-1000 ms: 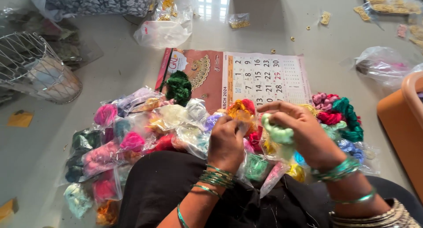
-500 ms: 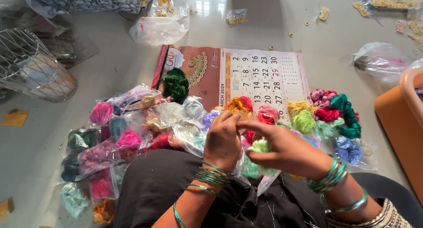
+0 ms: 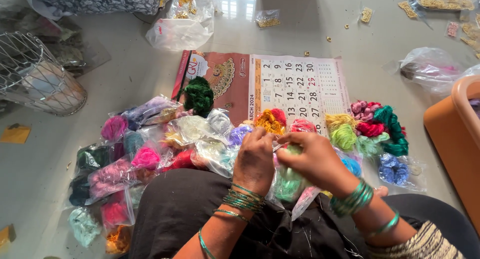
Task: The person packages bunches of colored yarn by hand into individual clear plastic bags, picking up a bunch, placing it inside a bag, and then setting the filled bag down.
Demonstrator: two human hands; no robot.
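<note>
My left hand (image 3: 255,161) and my right hand (image 3: 312,159) meet over my lap, fingers pinched together on a small clear plastic bag of light green thread (image 3: 287,181). Both wrists wear green bangles. Around the hands lie many small clear bags of coloured thread: pink (image 3: 146,158), white (image 3: 192,129), lilac (image 3: 239,135). Loose thread bundles sit to the right, among them light green (image 3: 344,137), red (image 3: 371,129) and dark green (image 3: 395,134). A dark green bundle (image 3: 199,95) rests on a wall calendar (image 3: 295,84) spread on the floor.
A wire basket (image 3: 37,74) stands at the left. An orange tub (image 3: 457,139) is at the right edge. Clear bags with gold trinkets (image 3: 182,31) lie farther back, and a black cloth (image 3: 200,214) covers my lap.
My right hand has drawn in from the right toward my left hand, bringing the light green thread along. Both hands now close on the bag over my lap.
</note>
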